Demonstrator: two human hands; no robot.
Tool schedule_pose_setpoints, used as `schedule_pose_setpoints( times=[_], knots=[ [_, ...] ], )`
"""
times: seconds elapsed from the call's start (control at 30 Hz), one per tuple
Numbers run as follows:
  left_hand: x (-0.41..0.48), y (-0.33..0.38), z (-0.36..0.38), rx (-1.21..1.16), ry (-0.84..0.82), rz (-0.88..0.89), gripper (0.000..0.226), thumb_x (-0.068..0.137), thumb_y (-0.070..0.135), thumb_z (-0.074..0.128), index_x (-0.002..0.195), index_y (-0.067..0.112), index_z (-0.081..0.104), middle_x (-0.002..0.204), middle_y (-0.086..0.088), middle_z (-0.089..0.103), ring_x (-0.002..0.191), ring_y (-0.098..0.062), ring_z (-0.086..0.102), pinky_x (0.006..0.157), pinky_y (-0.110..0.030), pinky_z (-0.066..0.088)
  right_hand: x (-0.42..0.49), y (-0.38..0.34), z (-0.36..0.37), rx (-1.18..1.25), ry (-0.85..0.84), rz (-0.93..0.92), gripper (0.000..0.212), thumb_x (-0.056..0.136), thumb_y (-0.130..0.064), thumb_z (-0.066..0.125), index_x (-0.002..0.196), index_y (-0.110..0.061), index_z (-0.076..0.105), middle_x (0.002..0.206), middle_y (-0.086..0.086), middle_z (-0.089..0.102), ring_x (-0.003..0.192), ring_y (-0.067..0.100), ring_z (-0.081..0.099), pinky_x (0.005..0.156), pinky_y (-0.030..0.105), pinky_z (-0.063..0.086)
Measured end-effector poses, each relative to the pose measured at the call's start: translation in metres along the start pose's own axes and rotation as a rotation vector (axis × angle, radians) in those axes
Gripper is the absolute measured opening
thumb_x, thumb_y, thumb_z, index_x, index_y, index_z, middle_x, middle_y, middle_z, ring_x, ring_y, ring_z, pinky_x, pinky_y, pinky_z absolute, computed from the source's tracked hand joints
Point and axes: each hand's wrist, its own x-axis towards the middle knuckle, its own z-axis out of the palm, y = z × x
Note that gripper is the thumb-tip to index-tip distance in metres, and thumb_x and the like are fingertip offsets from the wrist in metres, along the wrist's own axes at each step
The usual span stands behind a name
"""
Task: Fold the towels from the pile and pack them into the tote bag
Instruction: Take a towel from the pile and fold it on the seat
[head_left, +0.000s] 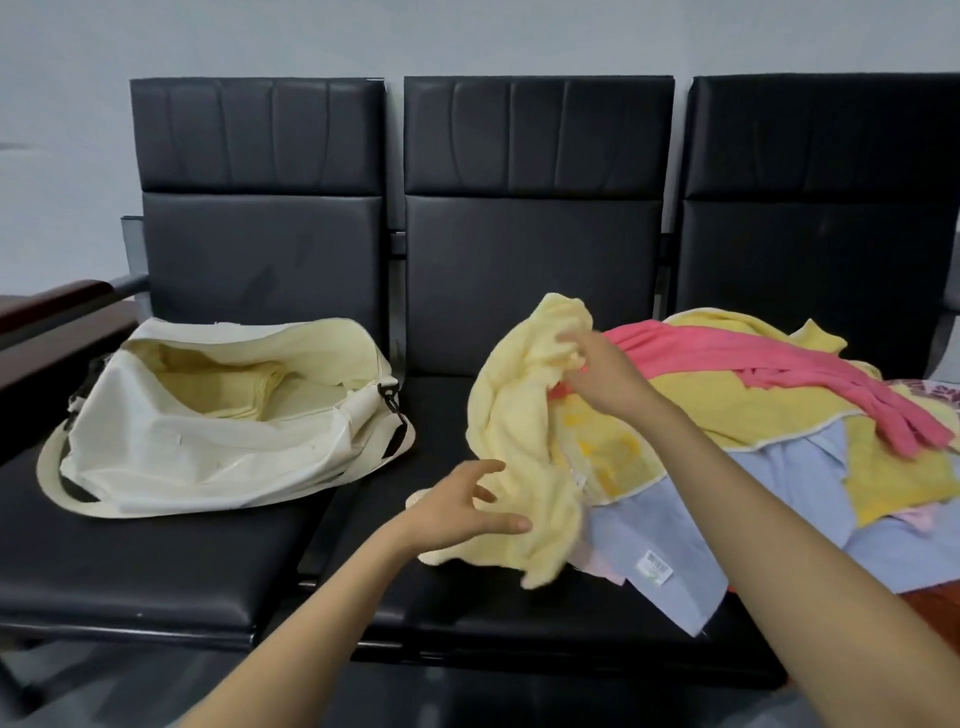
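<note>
– Two bare hands, one crumpled pale yellow terry towel (519, 426): which has hold of it?
– The right hand (597, 374). Its fingers are curled into the towel's bunched upper part, holding it up above the middle seat of the black padded three-seat bench (156, 561). The left hand (467, 509) is lower, with fingers spread and loosely bent and the thumb against the towel's lower folds. It clasps nothing.
– Where is the towel on the bench?
– Over the right edge of the middle seat. Its lower end droops toward the front edge and its right side touches the pile.
– And the pile?
– Heaped on the right seat and spilling onto the middle one. A pink towel (753, 358) is draped across the top, with a deeper yellow towel (727, 405) under it. A light blue cloth (675, 519) with a small white label lies at the bottom, hanging past the seat's front edge.
– The bag?
– The cream canvas tote bag (208, 452) lies on the left seat, its mouth gaping toward the camera, well apart from the held towel. Folded pale yellow towels (249, 387) lie inside it. A cream strap (44, 470) loops round its left end.
– Anything beyond the seats?
– A dark wooden armrest (52, 306) at the bench's left edge and a pale grey wall (467, 36) behind the backrests.
</note>
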Motion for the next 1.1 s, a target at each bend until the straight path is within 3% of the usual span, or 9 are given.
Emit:
schedule_pose_setpoints(
  times=[0.17, 0.27, 0.4, 0.53, 0.67, 0.73, 0.83, 1.0, 1.1],
  knots=[
    [0.012, -0.022, -0.004, 0.342, 0.129, -0.099, 0.038, 0.085, 0.030, 0.068, 0.119, 0.017, 0.059, 0.125, -0.002, 0.054, 0.100, -0.013, 0.053, 0.081, -0.020, 0.040, -0.060, 0.030, 0.033, -0.141, -0.361, 0.079, 0.031, 0.093, -0.021, 0.057, 0.124, -0.017, 0.059, 0.131, 0.001, 0.054, 0.116, 0.018, 0.052, 0.083, 0.023, 0.037],
    [0.010, -0.031, 0.001, 0.505, -0.011, -0.147, 0.048, 0.077, 0.033, 0.074, 0.121, 0.021, 0.058, 0.119, 0.003, 0.048, 0.111, -0.017, 0.049, 0.091, -0.025, 0.041, -0.088, 0.043, 0.053, -0.175, -0.509, 0.123, 0.035, 0.093, -0.030, 0.056, 0.125, -0.016, 0.055, 0.114, -0.003, 0.054, 0.099, 0.013, 0.053, 0.074, 0.022, 0.038],
    [0.006, -0.039, 0.001, 0.531, -0.028, -0.134, 0.040, 0.079, 0.035, 0.072, 0.111, 0.015, 0.061, 0.109, 0.003, 0.044, 0.104, -0.016, 0.046, 0.088, -0.027, 0.043, -0.109, 0.038, 0.063, -0.276, -0.404, 0.098, 0.046, 0.086, -0.049, 0.061, 0.108, -0.013, 0.043, 0.110, 0.002, 0.042, 0.098, 0.017, 0.045, 0.082, 0.031, 0.043],
    [0.003, -0.040, -0.003, 0.524, 0.102, -0.082, 0.019, 0.086, 0.033, 0.065, 0.081, 0.017, 0.055, 0.091, 0.003, 0.053, 0.086, -0.015, 0.051, 0.066, -0.024, 0.039, -0.125, 0.019, 0.071, -0.284, -0.411, 0.047, 0.056, 0.078, -0.062, 0.063, 0.100, -0.019, 0.035, 0.102, -0.004, 0.038, 0.094, 0.015, 0.041, 0.084, 0.034, 0.043],
    [0.001, -0.039, -0.005, 0.367, 0.135, -0.063, 0.025, 0.080, 0.033, 0.073, 0.077, 0.023, 0.050, 0.088, 0.009, 0.053, 0.081, -0.012, 0.053, 0.061, -0.018, 0.037, -0.128, 0.021, 0.077, -0.378, -0.481, -0.038, 0.013, 0.095, -0.026, 0.048, 0.103, -0.019, 0.041, 0.103, 0.002, 0.042, 0.100, 0.022, 0.046, 0.073, 0.031, 0.034],
    [-0.001, -0.044, -0.005, 0.378, 0.038, -0.096, 0.034, 0.070, 0.037, 0.080, 0.088, 0.025, 0.054, 0.098, 0.011, 0.053, 0.089, -0.010, 0.053, 0.072, -0.021, 0.044, -0.125, 0.026, 0.074, -0.348, -0.431, 0.000, 0.014, 0.097, -0.013, 0.037, 0.108, -0.015, 0.045, 0.099, 0.003, 0.049, 0.090, 0.023, 0.049, 0.064, 0.031, 0.033],
    [-0.003, -0.054, -0.008, 0.485, 0.046, -0.087, 0.036, 0.073, 0.037, 0.077, 0.097, 0.027, 0.051, 0.104, 0.011, 0.054, 0.097, -0.012, 0.053, 0.087, -0.031, 0.047, -0.114, 0.040, 0.059, -0.165, -0.325, 0.131, 0.004, 0.097, -0.013, 0.039, 0.096, -0.015, 0.043, 0.086, 0.001, 0.050, 0.077, 0.021, 0.049, 0.060, 0.031, 0.036],
    [-0.007, -0.053, -0.012, 0.362, 0.205, 0.015, 0.021, 0.089, 0.017, 0.062, 0.086, 0.033, 0.048, 0.089, 0.006, 0.063, 0.082, -0.015, 0.059, 0.067, -0.022, 0.044, -0.104, 0.049, 0.032, 0.765, -0.122, 0.483, 0.009, 0.095, -0.005, 0.047, 0.095, -0.013, 0.051, 0.094, 0.008, 0.058, 0.086, 0.022, 0.058, 0.074, 0.032, 0.049],
    [-0.009, -0.042, -0.011, 0.086, 0.331, 0.048, 0.016, 0.094, 0.015, 0.055, 0.091, 0.030, 0.051, 0.092, 0.006, 0.063, 0.082, -0.011, 0.057, 0.067, -0.022, 0.045, -0.109, 0.053, 0.034, 0.630, -0.076, 0.455, 0.008, 0.095, -0.006, 0.047, 0.097, -0.014, 0.049, 0.094, 0.006, 0.056, 0.083, 0.021, 0.055, 0.076, 0.033, 0.047]
  ],
)
